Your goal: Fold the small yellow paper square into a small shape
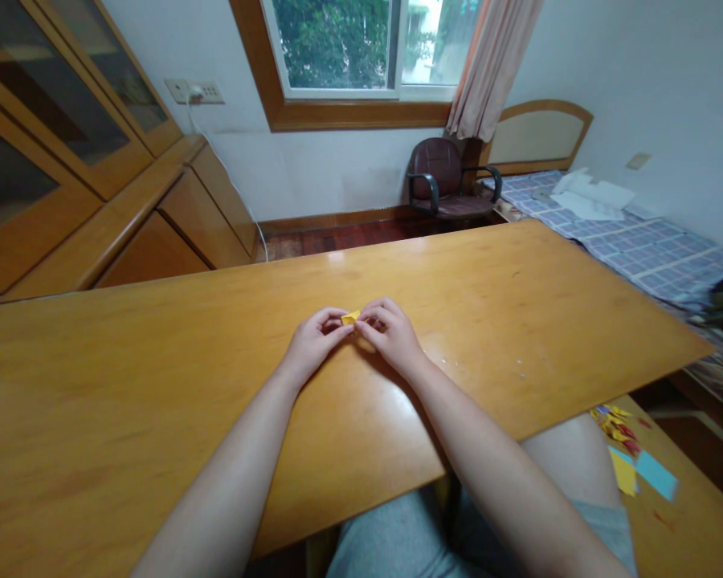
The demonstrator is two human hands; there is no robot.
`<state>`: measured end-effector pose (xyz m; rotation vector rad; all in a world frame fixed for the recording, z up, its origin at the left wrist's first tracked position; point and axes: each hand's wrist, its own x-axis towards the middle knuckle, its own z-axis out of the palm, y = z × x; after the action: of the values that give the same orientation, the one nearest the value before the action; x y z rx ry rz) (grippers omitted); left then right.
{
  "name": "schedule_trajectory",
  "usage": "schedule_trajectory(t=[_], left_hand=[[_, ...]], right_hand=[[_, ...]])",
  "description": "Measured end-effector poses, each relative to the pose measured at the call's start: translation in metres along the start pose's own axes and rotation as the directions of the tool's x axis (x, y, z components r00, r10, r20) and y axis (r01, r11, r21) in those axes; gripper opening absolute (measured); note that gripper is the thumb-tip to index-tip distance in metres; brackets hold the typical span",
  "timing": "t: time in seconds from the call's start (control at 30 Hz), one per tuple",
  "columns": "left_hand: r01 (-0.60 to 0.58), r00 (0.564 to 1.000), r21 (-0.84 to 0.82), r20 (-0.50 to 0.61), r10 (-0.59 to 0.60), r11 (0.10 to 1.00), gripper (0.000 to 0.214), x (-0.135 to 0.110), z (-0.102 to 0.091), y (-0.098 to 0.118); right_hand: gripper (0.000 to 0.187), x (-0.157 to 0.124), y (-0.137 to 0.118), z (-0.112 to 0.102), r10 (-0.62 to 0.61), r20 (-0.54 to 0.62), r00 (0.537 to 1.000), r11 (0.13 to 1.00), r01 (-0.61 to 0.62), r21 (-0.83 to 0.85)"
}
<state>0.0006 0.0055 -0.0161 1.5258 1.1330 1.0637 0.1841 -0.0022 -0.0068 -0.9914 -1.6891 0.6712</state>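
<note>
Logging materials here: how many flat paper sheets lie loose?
2: a yellow sheet and a blue sheet, together on the low surface at right. Left hand and right hand pinch a folded yellow piece. Others may be hidden.

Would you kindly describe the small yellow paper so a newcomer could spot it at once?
Start at the long wooden table; near its middle the left hand and right hand meet fingertip to fingertip. Pinched between them is the small yellow paper, the only paper on the tabletop; other coloured scraps lie lower, at the right.

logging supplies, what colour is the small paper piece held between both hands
Yellow paper piece, pinched between left hand and right hand; head view.
</note>
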Motion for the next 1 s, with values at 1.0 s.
schedule_trajectory(t=[1.0], left_hand=[[-0.339, 0.930, 0.332, -0.023, 0.367, 0.880, 0.011, -0.005, -0.001, 0.021]], right_hand=[[0.004, 0.001, -0.004, -0.001, -0.142, 0.051, 0.988, 0.967, 0.150, -0.205]])
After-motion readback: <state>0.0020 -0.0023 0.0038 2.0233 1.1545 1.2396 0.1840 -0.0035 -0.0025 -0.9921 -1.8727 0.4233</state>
